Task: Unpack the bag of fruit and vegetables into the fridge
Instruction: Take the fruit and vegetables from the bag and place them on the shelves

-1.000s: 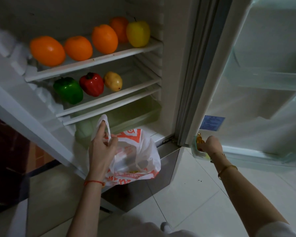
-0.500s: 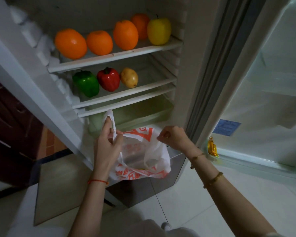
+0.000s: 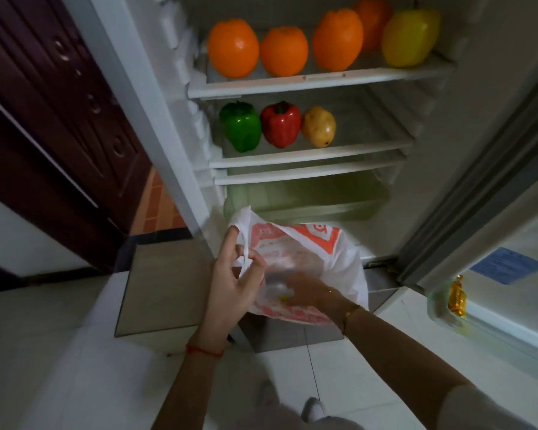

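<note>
A white and orange plastic bag hangs in front of the open fridge's lower edge. My left hand pinches its handle and holds the mouth apart. My right hand is deep inside the bag, blurred behind the thin plastic; a small yellow thing shows by its fingers, and I cannot tell whether it grips it. On the top shelf stand several oranges and a yellow apple. The middle shelf holds a green pepper, a red pepper and a potato.
The fridge door stands open at the right, with a gold-wrapped item on its lowest door shelf. A clear crisper drawer sits below the shelves. A dark wooden door is at the left. White floor tiles lie beneath.
My right hand left the door shelf, where the gold item stayed, came across to the bag's rim and has now gone down inside the bag. My left hand keeps hold of the handle.
</note>
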The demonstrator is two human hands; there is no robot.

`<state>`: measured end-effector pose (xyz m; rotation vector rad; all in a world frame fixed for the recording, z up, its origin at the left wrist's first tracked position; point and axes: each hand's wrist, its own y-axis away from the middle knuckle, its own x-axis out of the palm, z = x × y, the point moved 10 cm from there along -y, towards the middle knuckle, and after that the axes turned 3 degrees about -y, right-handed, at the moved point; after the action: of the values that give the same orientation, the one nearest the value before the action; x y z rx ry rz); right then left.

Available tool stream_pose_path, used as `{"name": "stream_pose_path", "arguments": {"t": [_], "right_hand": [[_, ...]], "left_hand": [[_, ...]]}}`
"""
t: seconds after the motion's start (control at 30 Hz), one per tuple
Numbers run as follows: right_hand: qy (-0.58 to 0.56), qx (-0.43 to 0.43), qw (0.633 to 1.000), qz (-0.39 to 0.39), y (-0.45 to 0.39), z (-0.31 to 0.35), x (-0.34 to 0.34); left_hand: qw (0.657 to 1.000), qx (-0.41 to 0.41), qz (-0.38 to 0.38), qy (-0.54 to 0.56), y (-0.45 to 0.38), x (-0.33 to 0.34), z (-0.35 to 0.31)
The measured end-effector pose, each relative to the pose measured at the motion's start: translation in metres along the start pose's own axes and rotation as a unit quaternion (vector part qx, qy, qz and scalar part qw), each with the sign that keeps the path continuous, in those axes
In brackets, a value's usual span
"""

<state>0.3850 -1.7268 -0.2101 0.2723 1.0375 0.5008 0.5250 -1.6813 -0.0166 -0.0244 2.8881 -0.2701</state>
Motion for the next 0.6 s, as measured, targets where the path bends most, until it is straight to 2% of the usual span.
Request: {"name": "stream_pose_path", "arguments": {"t": [0.1, 0.37, 0.5, 0.6], "right_hand": [[0.058, -0.004, 0.998, 0.003, -0.012, -0.013, 0.021], [0.049, 0.075, 0.996, 0.010, -0.064, -0.082, 0.078], [0.056, 0.060, 0.997, 0.007, -0.036, -0.050, 0.056], [0.058, 0.050, 0.997, -0.003, -0.032, -0.049, 0.053]], "left_hand": [[1.000, -0.008, -0.004, 0.013, 0.004, -0.004, 0.002], [1.000, -0.024, 0.003, -0.001, 0.006, 0.002, 0.012], [1.000, -0.017, 0.011, -0.008, 0.003, 0.006, 0.011], [1.000, -0.003, 0.013, -0.008, 0.001, 0.007, 0.008]]}}
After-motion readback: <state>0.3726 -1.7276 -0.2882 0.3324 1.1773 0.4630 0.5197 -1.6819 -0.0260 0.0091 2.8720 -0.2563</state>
